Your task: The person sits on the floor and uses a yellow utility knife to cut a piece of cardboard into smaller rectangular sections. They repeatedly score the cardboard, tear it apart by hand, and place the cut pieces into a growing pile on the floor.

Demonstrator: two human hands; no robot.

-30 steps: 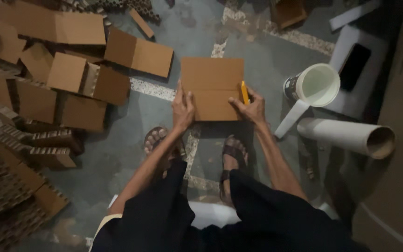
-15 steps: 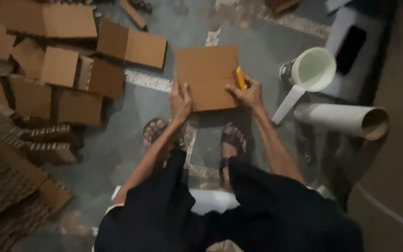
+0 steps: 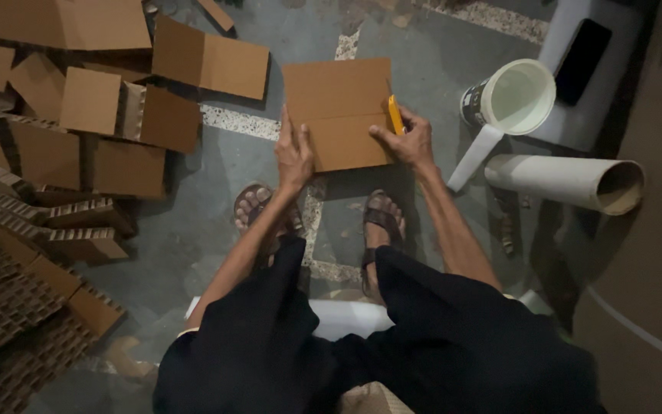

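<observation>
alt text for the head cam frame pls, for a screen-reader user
Seen from above, a seated person holds a flat brown cardboard sheet over the floor, left hand on its left edge, right hand at its right edge gripping a yellow utility knife. Cut cardboard pieces lie piled at left; a white bucket, a cardboard tube and a dark phone sit at right.
</observation>
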